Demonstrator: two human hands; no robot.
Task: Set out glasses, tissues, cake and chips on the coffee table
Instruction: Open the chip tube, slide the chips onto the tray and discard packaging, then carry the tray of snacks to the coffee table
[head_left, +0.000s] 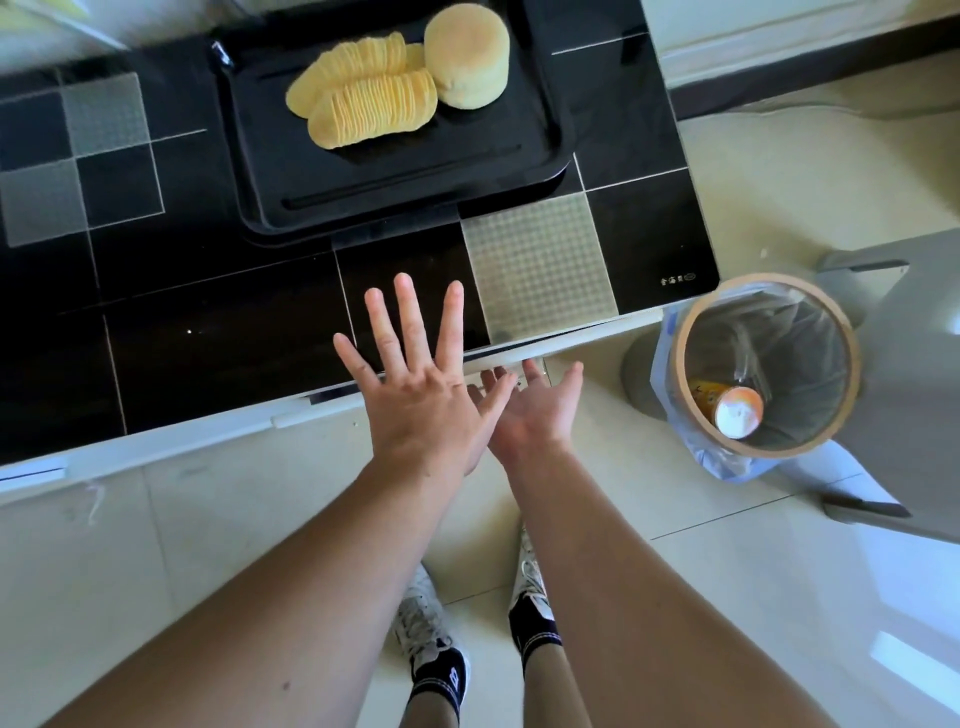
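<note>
A round pale cake (467, 54) stands on a black tray (395, 176) on the dark glass coffee table (208, 322). Two stacked rows of yellow chips (363, 93) lie on the tray just left of the cake. My left hand (415, 384) is spread flat, palm down, over the table's near edge. My right hand (535, 410) is beside it, palm up with fingers apart, partly under the left hand. Both hands hold nothing. No glasses or tissues are in view.
A round bin (769, 364) with a plastic liner stands on the floor right of the table, an empty chip can (732, 408) inside. A grey chair base (883, 322) is behind it. My feet in sneakers (431, 639) stand on pale floor tiles.
</note>
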